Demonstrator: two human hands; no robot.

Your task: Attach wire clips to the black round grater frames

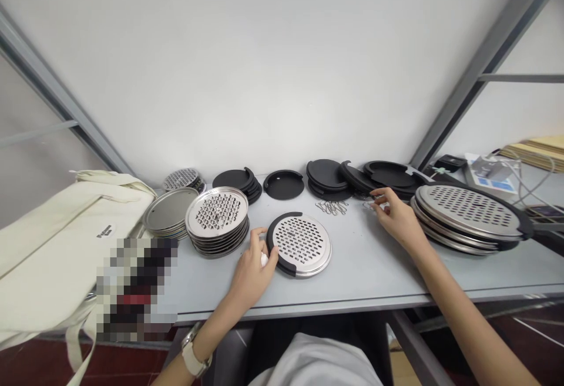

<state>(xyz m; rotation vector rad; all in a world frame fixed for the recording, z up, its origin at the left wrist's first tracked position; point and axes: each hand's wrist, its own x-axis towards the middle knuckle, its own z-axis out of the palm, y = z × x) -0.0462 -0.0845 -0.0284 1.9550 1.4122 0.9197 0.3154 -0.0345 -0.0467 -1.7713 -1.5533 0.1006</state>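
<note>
A round metal grater disc lies holes-up on the table, with a black plastic rim around its left side. My left hand is beside that rim, fingers curled around a small white object whose kind I cannot make out. Farther right, my right hand is pinched at a thin metal wire hook on the tabletop. Several similar wire hooks lie in a loose heap to its left. Close to my right wrist stands a stack of rimmed grater discs.
On the left are a stack of grater discs, plain metal discs and a cream bag. Black round covers line the wall. A metal frame post, cables and a box are at right.
</note>
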